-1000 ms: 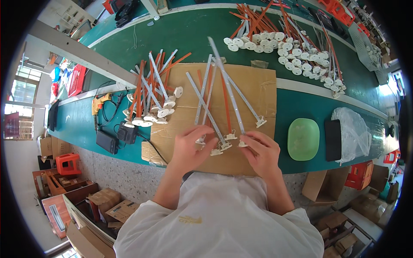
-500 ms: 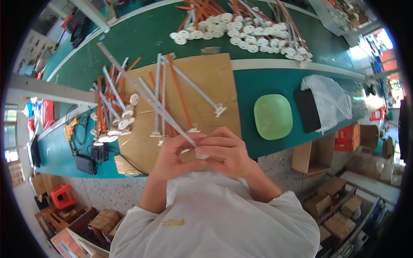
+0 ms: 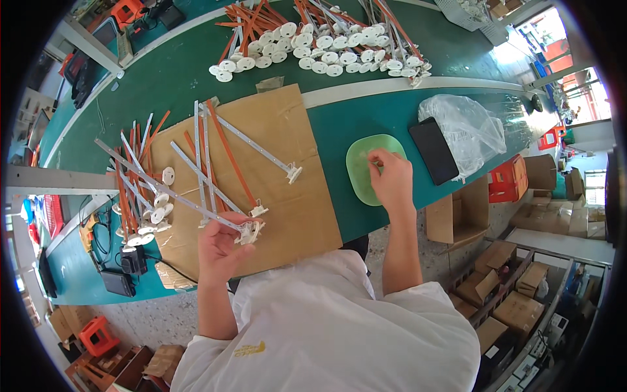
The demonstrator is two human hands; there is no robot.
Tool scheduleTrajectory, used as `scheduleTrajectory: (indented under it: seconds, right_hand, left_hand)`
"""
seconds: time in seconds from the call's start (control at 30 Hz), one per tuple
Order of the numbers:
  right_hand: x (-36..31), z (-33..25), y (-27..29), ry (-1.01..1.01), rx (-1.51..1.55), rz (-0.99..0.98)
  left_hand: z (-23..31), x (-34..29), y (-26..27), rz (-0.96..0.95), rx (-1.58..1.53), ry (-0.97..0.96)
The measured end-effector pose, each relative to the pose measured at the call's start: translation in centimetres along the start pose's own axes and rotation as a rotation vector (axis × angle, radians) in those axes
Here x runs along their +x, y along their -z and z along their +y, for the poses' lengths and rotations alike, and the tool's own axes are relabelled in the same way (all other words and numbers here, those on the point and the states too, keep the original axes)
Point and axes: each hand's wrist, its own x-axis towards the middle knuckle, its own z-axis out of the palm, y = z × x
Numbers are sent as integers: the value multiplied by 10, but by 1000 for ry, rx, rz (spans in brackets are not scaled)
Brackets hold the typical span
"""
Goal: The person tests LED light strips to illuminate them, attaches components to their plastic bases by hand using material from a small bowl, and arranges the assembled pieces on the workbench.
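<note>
My left hand (image 3: 219, 245) is closed on a rigid white LED strip (image 3: 173, 195) near the strip's white end fitting (image 3: 249, 231), where thin white wires show. The strip slants away to the far left. Over the pale green bowl (image 3: 358, 171), my right hand (image 3: 393, 178) is held with its thumb and fingers pinched together. Whatever may be between those fingertips is too small to make out. Several more white and orange strips (image 3: 232, 153) with white end fittings lie on a cardboard sheet (image 3: 287, 222) beyond my left hand.
A large pile of strips with round white ends (image 3: 326, 49) lies at the back; a smaller bunch (image 3: 153, 215) is at left. Right of the bowl are a black flat device (image 3: 434, 151) and a clear plastic bag (image 3: 467, 127). A black adapter (image 3: 134, 260) sits at left.
My hands have come apart. The right one has moved right to the green bowl, while the left keeps the strip and has lowered it leftward. The whole view has shifted.
</note>
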Motion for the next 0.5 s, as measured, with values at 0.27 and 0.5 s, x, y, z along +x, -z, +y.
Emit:
scheduleTrajectory:
  seconds: [0.27,0.5]
  right_hand:
    - [12,-5,-13,99,16,-142]
    - [18,-3,-14,31,45,-193]
  left_hand:
    - [2,4,-6,-5,8,22]
    - [1,3,-2,25,13,29]
